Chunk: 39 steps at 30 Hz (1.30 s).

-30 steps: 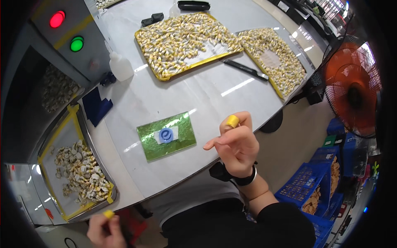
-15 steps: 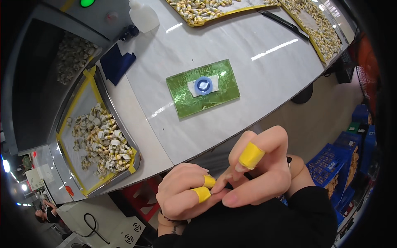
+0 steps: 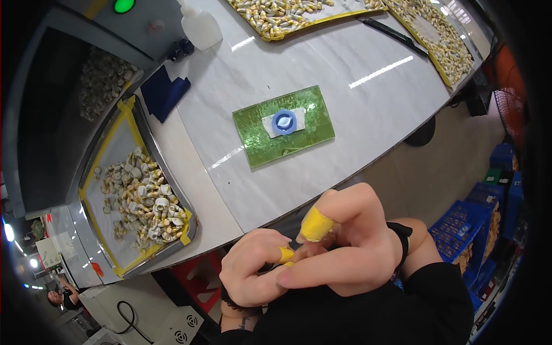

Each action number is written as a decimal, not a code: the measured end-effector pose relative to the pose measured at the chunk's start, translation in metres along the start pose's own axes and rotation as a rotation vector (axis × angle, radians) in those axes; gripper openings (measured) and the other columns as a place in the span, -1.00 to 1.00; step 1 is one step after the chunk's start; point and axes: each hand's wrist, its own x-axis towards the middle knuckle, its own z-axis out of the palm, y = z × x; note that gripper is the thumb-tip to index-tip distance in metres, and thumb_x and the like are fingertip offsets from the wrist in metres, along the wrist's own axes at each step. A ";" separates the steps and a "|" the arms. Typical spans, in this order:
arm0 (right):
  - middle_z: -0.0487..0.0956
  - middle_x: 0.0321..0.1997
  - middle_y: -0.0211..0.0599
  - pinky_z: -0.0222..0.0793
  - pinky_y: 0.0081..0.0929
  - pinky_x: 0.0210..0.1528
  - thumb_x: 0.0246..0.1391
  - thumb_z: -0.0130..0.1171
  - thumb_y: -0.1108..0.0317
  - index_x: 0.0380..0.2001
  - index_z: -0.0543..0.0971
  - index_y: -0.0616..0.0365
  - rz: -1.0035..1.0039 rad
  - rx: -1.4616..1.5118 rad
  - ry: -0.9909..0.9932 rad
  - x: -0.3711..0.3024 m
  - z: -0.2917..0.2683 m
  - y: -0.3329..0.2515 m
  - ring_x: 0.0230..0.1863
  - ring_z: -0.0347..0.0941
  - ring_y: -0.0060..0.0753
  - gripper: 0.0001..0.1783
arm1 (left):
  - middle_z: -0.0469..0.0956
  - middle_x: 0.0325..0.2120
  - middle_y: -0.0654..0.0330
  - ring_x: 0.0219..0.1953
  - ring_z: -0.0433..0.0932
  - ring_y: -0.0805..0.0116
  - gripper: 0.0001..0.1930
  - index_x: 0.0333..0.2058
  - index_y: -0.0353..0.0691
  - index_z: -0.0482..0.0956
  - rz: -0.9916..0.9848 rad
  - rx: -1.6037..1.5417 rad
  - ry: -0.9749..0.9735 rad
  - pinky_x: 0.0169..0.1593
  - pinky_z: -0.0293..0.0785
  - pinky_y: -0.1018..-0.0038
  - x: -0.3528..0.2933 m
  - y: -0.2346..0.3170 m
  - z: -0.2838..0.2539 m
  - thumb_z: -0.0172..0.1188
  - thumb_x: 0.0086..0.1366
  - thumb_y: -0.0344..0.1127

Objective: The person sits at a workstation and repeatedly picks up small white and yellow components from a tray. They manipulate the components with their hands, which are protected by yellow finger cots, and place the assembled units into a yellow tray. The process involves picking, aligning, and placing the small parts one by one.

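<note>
Below the table's near edge, my left hand [image 3: 253, 267] and my right hand [image 3: 345, 247] meet close to my body. Yellow finger cots cover a right fingertip [image 3: 315, 224] and left fingertips [image 3: 286, 255]. The right fingers pinch at the left hand's cotted fingertip; neither hand holds a loose object that I can see. A black band [image 3: 404, 238] sits on my right wrist. On the table beyond lies a green mat [image 3: 305, 135] with a white sheet and a blue round part [image 3: 284, 122] on it.
A yellow-rimmed tray [image 3: 92, 198] of several small white and yellow parts sits at the left. More parts trays [image 3: 276, 14] lie at the far edge. A dark blue cloth [image 3: 163, 95] and a white bottle [image 3: 200, 27] stand at the back left. Blue crates [image 3: 477, 224] sit on the floor at right.
A second ago my right hand was raised over the table edge and my left was far down left. The hands then came together near my body and have stayed joined.
</note>
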 end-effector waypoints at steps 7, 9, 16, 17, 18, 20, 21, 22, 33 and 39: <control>0.19 -0.27 -0.29 0.12 -0.74 -0.54 -0.31 0.10 0.82 -0.45 0.66 0.06 -0.038 -0.071 0.021 0.006 0.003 0.003 -0.47 0.21 -0.62 -0.59 | 0.41 -0.60 0.21 -0.55 0.51 0.24 -0.74 -0.57 -0.22 0.41 -0.081 -0.056 0.112 -0.41 0.56 0.36 -0.010 -0.006 0.005 0.37 -0.17 -0.55; 0.20 -0.26 -0.30 0.13 -0.74 -0.52 -0.31 0.09 0.83 -0.45 0.66 0.06 0.017 -0.045 0.020 0.007 0.003 -0.003 -0.46 0.22 -0.61 -0.58 | 0.41 -0.60 0.20 -0.55 0.51 0.24 -0.73 -0.59 -0.23 0.38 -0.072 -0.021 0.077 -0.41 0.56 0.36 -0.006 -0.004 0.002 0.37 -0.15 -0.55; 0.20 -0.24 -0.28 0.12 -0.74 -0.53 -0.30 0.10 0.82 -0.41 0.65 0.09 -0.002 -0.017 -0.037 0.008 0.001 0.001 -0.46 0.21 -0.59 -0.59 | 0.41 -0.61 0.20 -0.55 0.52 0.26 -0.74 -0.63 -0.26 0.39 -0.110 -0.073 0.104 -0.41 0.56 0.37 -0.004 -0.001 0.003 0.37 -0.10 -0.54; 0.20 -0.24 -0.27 0.12 -0.74 -0.54 -0.30 0.10 0.81 -0.40 0.65 0.09 -0.008 -0.005 -0.048 0.009 0.000 0.001 -0.46 0.21 -0.59 -0.60 | 0.42 -0.61 0.20 -0.55 0.52 0.26 -0.75 -0.63 -0.26 0.39 -0.126 -0.096 0.109 -0.41 0.56 0.38 -0.006 -0.002 0.003 0.37 -0.10 -0.54; 0.20 -0.24 -0.27 0.11 -0.74 -0.54 -0.29 0.11 0.81 -0.40 0.65 0.10 -0.013 0.007 -0.058 0.009 -0.001 0.001 -0.46 0.21 -0.58 -0.60 | 0.42 -0.61 0.20 -0.55 0.52 0.26 -0.75 -0.62 -0.26 0.39 -0.133 -0.091 0.098 -0.41 0.55 0.38 -0.006 -0.002 0.003 0.37 -0.10 -0.53; 0.20 -0.24 -0.26 0.11 -0.75 -0.55 -0.29 0.11 0.80 -0.40 0.65 0.12 -0.005 0.024 -0.063 0.010 -0.001 0.000 -0.47 0.21 -0.58 -0.62 | 0.43 -0.61 0.19 -0.55 0.52 0.26 -0.74 -0.61 -0.26 0.38 -0.128 -0.070 0.073 -0.41 0.55 0.38 -0.005 -0.002 0.001 0.37 -0.10 -0.53; 0.20 -0.24 -0.26 0.11 -0.74 -0.55 -0.28 0.12 0.80 -0.40 0.64 0.12 -0.010 0.014 -0.065 0.009 -0.001 0.000 -0.46 0.22 -0.58 -0.62 | 0.43 -0.61 0.19 -0.55 0.52 0.27 -0.74 -0.60 -0.26 0.38 -0.115 -0.055 0.060 -0.41 0.55 0.38 -0.002 -0.001 0.001 0.37 -0.09 -0.53; 0.20 -0.23 -0.26 0.12 -0.74 -0.54 -0.28 0.12 0.80 -0.40 0.64 0.12 -0.009 0.012 -0.066 0.010 -0.001 0.000 -0.46 0.22 -0.58 -0.63 | 0.43 -0.61 0.18 -0.55 0.52 0.27 -0.73 -0.60 -0.26 0.37 -0.101 -0.039 0.047 -0.41 0.55 0.38 0.000 0.000 0.000 0.37 -0.09 -0.53; 0.21 -0.23 -0.27 0.17 -0.73 -0.49 -0.23 0.14 0.77 -0.41 0.62 0.13 -0.012 -0.014 -0.062 0.008 0.004 -0.001 -0.41 0.26 -0.55 -0.68 | 0.47 -0.57 0.12 -0.52 0.54 0.21 -0.73 -0.56 -0.28 0.35 0.005 -0.285 0.116 -0.38 0.55 0.33 0.010 -0.005 0.002 0.36 -0.08 -0.53; 0.21 -0.23 -0.27 0.20 -0.72 -0.46 -0.20 0.15 0.76 -0.41 0.61 0.14 -0.008 -0.024 -0.055 0.006 0.006 -0.002 -0.39 0.28 -0.53 -0.71 | 0.46 -0.56 0.12 -0.51 0.54 0.23 -0.70 -0.53 -0.27 0.32 0.060 -0.205 -0.010 -0.37 0.55 0.31 0.005 -0.011 -0.005 0.36 -0.06 -0.52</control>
